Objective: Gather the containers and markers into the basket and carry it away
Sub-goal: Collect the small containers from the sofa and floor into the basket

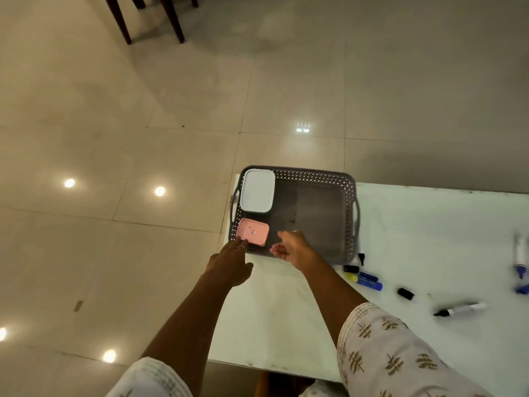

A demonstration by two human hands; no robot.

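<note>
A grey perforated plastic basket (350,196) with side handles sits at the far left corner of the white table (429,239). Inside it, a white rectangular lidded container (257,190) lies at the far left end and a pink rectangular lidded container (253,232) at the near left end. The left hand (230,263) touches the pink container's near edge with extended fingertips, not gripping it. The right hand (292,249) hovers loosely open and empty over the basket's near rim. Blue, yellow and black markers (365,279) and loose caps lie scattered near the table's right side.

White table (415,224), glossy tiled floor (143,110), dark chair legs (171,18) beyond.
</note>
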